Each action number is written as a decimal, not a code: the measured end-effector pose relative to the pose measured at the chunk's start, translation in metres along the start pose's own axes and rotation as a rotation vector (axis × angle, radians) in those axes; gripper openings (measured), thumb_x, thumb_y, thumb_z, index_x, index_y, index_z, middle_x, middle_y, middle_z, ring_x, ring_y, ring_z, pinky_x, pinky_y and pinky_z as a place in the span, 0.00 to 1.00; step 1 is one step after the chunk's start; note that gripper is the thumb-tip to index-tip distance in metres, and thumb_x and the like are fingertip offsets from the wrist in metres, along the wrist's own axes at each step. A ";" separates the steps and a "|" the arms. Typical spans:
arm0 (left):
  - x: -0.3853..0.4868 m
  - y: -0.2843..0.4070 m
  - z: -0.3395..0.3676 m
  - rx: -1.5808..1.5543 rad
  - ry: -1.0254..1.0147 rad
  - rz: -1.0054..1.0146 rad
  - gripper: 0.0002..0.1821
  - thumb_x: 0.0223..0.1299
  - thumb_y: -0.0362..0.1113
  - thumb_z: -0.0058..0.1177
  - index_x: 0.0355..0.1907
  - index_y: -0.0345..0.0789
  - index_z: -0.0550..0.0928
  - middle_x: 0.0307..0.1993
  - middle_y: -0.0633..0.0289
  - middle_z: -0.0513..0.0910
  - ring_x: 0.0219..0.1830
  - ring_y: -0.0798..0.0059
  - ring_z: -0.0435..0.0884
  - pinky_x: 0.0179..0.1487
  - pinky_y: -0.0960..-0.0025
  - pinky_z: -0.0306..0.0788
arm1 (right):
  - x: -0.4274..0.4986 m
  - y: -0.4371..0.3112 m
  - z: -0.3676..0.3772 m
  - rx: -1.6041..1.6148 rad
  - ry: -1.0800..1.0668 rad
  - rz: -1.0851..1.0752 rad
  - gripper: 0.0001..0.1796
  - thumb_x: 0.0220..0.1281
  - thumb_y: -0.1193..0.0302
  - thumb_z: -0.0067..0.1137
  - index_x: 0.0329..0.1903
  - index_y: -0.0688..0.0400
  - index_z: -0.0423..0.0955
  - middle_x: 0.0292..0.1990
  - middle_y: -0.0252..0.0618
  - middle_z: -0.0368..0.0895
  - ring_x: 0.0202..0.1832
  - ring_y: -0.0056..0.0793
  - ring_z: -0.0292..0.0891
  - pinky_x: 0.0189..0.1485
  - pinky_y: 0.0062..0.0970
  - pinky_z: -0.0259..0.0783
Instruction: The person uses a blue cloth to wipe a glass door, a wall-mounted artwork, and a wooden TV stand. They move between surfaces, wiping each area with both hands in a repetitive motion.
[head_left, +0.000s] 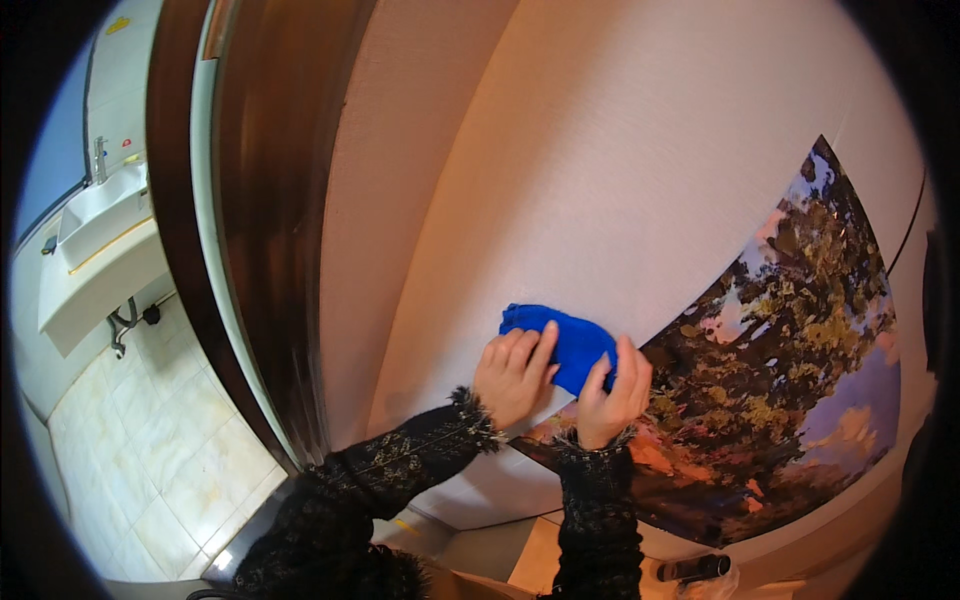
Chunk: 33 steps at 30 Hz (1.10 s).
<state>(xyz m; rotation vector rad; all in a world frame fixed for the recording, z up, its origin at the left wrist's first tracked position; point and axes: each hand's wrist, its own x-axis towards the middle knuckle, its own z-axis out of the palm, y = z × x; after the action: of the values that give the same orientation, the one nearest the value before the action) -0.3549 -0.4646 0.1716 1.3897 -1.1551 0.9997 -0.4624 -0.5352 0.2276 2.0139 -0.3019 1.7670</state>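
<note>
A blue cloth (574, 349), folded over on itself, is held up in front of a pale wall (637, 150). My left hand (514, 375) grips its left part, with the index finger laid over the front. At the cloth's lower right edge, my right hand (615, 397) pinches it between thumb and fingers. Just right of the cloth hangs a painting (750, 375) of dark foliage, orange patches and a violet sky. My right wrist is in front of the painting's lower left part. Both forearms wear black fuzzy sleeves.
To the left stands a dark wooden door frame (270, 225). Beyond it are a white washbasin (105, 217) with a metal faucet (100, 159), drain pipes and a tiled floor (165, 442). A dark cylindrical object (694, 568) lies at the lower right, beside clear plastic.
</note>
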 end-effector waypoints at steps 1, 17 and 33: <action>0.008 0.000 0.002 0.038 0.053 0.062 0.31 0.51 0.35 0.59 0.61 0.36 0.72 0.53 0.56 0.70 0.56 0.58 0.68 0.58 0.59 0.63 | 0.007 0.000 0.002 -0.012 0.027 0.003 0.19 0.54 0.83 0.56 0.50 0.63 0.74 0.39 0.47 0.78 0.36 0.45 0.76 0.36 0.37 0.72; 0.034 -0.043 0.012 -0.043 -0.131 0.123 0.29 0.62 0.53 0.46 0.64 0.43 0.70 0.67 0.44 0.59 0.70 0.45 0.54 0.68 0.39 0.44 | 0.004 -0.017 0.018 -0.238 -0.305 -0.120 0.27 0.56 0.67 0.54 0.60 0.58 0.67 0.60 0.53 0.65 0.59 0.58 0.63 0.60 0.56 0.57; -0.068 -0.087 -0.008 0.040 -0.069 0.127 0.22 0.51 0.42 0.57 0.51 0.43 0.77 0.57 0.52 0.69 0.61 0.51 0.67 0.66 0.45 0.53 | -0.070 -0.071 0.019 -0.119 -0.607 -0.305 0.19 0.56 0.69 0.52 0.50 0.61 0.77 0.52 0.45 0.71 0.53 0.42 0.68 0.56 0.42 0.66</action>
<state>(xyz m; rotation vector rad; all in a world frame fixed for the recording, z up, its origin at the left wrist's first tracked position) -0.2823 -0.4468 0.0900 1.4059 -1.2944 1.0770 -0.4254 -0.4898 0.1440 2.3184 -0.2556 0.9106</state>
